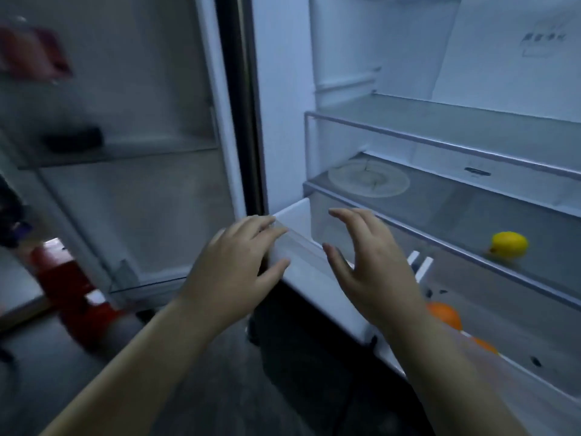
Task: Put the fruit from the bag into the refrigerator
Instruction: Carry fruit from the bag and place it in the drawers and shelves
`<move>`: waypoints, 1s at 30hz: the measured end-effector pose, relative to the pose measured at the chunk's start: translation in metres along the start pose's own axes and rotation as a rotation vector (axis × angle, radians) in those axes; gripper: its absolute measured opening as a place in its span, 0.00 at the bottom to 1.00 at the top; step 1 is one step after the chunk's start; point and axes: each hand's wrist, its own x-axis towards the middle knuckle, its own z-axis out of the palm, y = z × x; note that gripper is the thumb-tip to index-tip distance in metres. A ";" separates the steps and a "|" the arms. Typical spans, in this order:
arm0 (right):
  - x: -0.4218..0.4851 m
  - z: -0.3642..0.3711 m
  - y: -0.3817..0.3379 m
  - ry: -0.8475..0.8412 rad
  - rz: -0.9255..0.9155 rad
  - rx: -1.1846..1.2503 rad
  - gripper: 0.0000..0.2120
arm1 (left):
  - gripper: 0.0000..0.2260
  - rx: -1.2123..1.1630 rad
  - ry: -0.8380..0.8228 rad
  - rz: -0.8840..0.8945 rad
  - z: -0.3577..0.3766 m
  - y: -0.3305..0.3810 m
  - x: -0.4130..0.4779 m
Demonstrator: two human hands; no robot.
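The refrigerator stands open in front of me. Its white crisper drawer (317,278) is pulled out at the bottom. My left hand (234,269) rests on the drawer's front left corner, fingers wrapped over the edge. Just above the drawer's rim, my right hand (374,265) hovers with fingers spread and nothing in it. An orange (446,314) lies in the drawer behind my right wrist, and a second orange (485,346) shows partly lower right. A yellow lemon (509,244) sits under the glass shelf. The bag is out of view.
Glass shelves (440,143) fill the fridge interior above the drawer. The open fridge door (125,152) with its bins stands at left. A red object (75,297) sits on the dark floor at lower left.
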 end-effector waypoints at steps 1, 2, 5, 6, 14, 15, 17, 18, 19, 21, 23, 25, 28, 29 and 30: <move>0.004 0.012 -0.017 -0.014 -0.033 0.017 0.18 | 0.24 0.017 0.019 -0.035 -0.012 -0.013 -0.014; 0.008 0.024 -0.036 -0.028 -0.060 0.039 0.18 | 0.24 0.034 0.035 -0.073 -0.024 -0.026 -0.029; 0.017 0.059 -0.095 -0.102 -0.140 0.063 0.20 | 0.22 0.092 0.043 -0.215 -0.059 -0.070 -0.076; 0.018 0.071 -0.117 -0.128 -0.172 0.060 0.21 | 0.22 0.110 0.056 -0.257 -0.070 -0.085 -0.094; 0.004 0.188 -0.329 -0.357 -0.407 0.203 0.26 | 0.22 0.298 0.171 -0.558 -0.178 -0.217 -0.280; -0.002 0.205 -0.360 -0.379 -0.441 0.220 0.26 | 0.23 0.323 0.180 -0.599 -0.193 -0.233 -0.306; -0.014 0.237 -0.419 -0.411 -0.508 0.240 0.28 | 0.24 0.375 0.193 -0.675 -0.221 -0.264 -0.356; -0.019 0.251 -0.446 -0.431 -0.535 0.260 0.28 | 0.25 0.407 0.198 -0.716 -0.235 -0.275 -0.380; -0.024 0.264 -0.471 -0.450 -0.567 0.280 0.28 | 0.25 0.440 0.211 -0.764 -0.248 -0.286 -0.403; -0.029 0.288 -0.517 -0.474 -0.651 0.297 0.28 | 0.23 0.487 0.239 -0.875 -0.270 -0.303 -0.446; -0.035 0.306 -0.557 -0.492 -0.722 0.310 0.27 | 0.23 0.513 0.237 -0.978 -0.287 -0.318 -0.485; -0.042 0.321 -0.591 -0.528 -0.762 0.346 0.26 | 0.23 0.546 0.212 -1.060 -0.301 -0.333 -0.521; -0.049 0.348 -0.635 -0.572 -0.840 0.387 0.25 | 0.24 0.592 0.189 -1.161 -0.316 -0.352 -0.563; -0.050 0.359 -0.648 -0.586 -0.865 0.399 0.25 | 0.23 0.607 0.193 -1.191 -0.319 -0.358 -0.574; -0.051 0.370 -0.661 -0.598 -0.890 0.415 0.25 | 0.23 0.618 0.196 -1.222 -0.322 -0.364 -0.583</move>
